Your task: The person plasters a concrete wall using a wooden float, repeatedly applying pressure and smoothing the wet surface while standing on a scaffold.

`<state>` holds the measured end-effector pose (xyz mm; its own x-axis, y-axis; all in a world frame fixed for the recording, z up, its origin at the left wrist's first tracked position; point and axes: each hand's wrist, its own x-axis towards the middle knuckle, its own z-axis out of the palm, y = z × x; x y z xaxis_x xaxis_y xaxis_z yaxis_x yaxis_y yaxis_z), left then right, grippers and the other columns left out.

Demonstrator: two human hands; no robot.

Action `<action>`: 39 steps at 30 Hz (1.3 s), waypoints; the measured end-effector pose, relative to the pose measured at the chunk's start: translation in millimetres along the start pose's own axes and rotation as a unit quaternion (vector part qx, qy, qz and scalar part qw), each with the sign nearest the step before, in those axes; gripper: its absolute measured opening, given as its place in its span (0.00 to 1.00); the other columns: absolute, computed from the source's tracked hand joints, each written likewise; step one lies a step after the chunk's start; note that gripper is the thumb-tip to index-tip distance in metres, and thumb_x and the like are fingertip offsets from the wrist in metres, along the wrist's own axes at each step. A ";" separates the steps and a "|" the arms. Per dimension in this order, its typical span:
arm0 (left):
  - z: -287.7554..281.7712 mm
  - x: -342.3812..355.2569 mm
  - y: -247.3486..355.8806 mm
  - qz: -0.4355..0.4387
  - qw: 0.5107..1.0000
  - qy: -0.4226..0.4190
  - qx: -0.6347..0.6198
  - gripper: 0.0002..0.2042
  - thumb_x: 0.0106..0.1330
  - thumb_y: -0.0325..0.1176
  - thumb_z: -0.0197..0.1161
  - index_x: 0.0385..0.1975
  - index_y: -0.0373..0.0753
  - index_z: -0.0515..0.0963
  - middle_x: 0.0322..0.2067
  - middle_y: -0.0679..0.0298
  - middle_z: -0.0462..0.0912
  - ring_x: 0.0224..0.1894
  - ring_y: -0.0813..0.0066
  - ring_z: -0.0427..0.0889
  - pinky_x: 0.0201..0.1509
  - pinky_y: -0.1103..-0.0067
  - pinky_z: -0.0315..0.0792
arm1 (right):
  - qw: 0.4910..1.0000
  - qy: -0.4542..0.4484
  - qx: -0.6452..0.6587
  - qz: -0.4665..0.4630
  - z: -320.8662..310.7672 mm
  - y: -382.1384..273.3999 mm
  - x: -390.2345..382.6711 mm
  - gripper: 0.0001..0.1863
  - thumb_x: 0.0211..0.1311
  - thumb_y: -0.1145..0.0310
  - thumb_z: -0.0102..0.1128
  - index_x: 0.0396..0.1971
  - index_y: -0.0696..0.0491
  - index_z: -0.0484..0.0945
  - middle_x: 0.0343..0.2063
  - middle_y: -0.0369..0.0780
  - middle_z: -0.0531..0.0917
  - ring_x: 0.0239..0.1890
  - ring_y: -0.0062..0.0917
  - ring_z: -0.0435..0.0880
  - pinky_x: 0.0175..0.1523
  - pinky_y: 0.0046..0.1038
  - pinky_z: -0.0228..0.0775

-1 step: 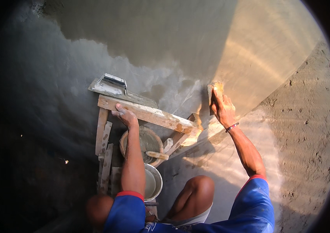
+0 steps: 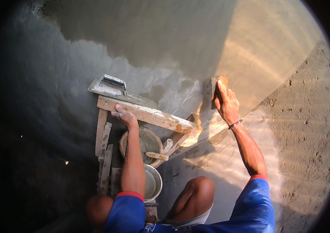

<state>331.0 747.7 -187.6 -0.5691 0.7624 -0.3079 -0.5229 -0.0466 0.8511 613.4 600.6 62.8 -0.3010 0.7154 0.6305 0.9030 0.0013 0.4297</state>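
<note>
My right hand [image 2: 227, 104] presses a small flat block [image 2: 214, 92], grey with an orange-brown side, against the plastered wall [image 2: 165, 35]. The fingers lie along the block; its exact kind is unclear. My left hand [image 2: 125, 116] grips a wooden beam [image 2: 149, 113] that forms the top of a rough timber frame, its thumb over the front face. Along the beam's far edge rests a long steel plastering trowel [image 2: 114, 88] with its handle up, touched by neither hand.
Below the beam stand a round tub [image 2: 143, 136] of wet grey mix and a white bucket [image 2: 154, 182] of greyish liquid. A wooden-handled tool [image 2: 157, 155] lies across the tub's rim. Upright planks [image 2: 105, 167] stand at left. Rough, unsmoothed plaster [image 2: 304, 128] covers the right side.
My right hand has shifted slightly up and to the right along the wall, with the block. My left hand keeps its grip on the beam.
</note>
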 end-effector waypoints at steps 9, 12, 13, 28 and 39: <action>-1.1 -25.9 10.0 -0.039 0.999 -0.013 -0.010 0.36 0.78 0.58 0.38 0.65 0.24 0.53 0.60 0.31 0.63 0.61 0.41 0.71 0.62 0.55 0.69 | 0.995 0.051 0.034 0.077 28.5 -18.3 56.8 0.42 0.54 0.68 0.65 0.72 0.37 0.61 0.45 0.46 0.78 0.44 0.45 0.80 0.47 0.43 0.76; -6.1 7.1 -15.1 0.001 1.000 -0.019 0.023 0.40 0.76 0.62 0.38 0.70 0.27 0.50 0.65 0.35 0.63 0.63 0.44 0.72 0.64 0.60 0.71 | 0.995 -0.092 0.006 -0.040 64.1 5.4 -33.3 0.47 0.49 0.68 0.71 0.72 0.33 0.62 0.47 0.45 0.78 0.45 0.45 0.78 0.46 0.44 0.77; -2.8 -2.4 -12.0 -0.018 0.999 -0.011 0.029 0.41 0.76 0.62 0.38 0.71 0.25 0.48 0.65 0.33 0.62 0.63 0.43 0.72 0.64 0.60 0.72 | 0.992 -0.119 -0.006 -0.034 53.4 15.9 -45.0 0.45 0.51 0.69 0.69 0.72 0.34 0.62 0.45 0.44 0.79 0.43 0.43 0.79 0.46 0.43 0.78; -2.0 -15.8 -7.7 -0.002 1.000 -0.008 -0.011 0.39 0.77 0.60 0.40 0.69 0.26 0.50 0.64 0.35 0.61 0.63 0.44 0.70 0.65 0.58 0.69 | 1.000 0.000 -0.006 0.005 63.3 14.5 -50.5 0.37 0.56 0.69 0.63 0.69 0.39 0.68 0.34 0.43 0.79 0.34 0.41 0.81 0.41 0.40 0.77; -1.0 -19.6 -4.5 -0.031 0.999 0.003 -0.016 0.41 0.76 0.63 0.38 0.71 0.28 0.48 0.66 0.38 0.61 0.63 0.46 0.71 0.65 0.60 0.70 | 0.986 0.144 0.026 0.077 -10.5 4.3 109.4 0.34 0.57 0.67 0.63 0.67 0.38 0.68 0.36 0.45 0.80 0.35 0.44 0.81 0.38 0.44 0.76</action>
<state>343.9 732.3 -185.9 -0.5390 0.7607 -0.3616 -0.5773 -0.0211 0.8162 581.1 671.5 140.4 -0.2269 0.4824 0.8461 0.9571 -0.0504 0.2854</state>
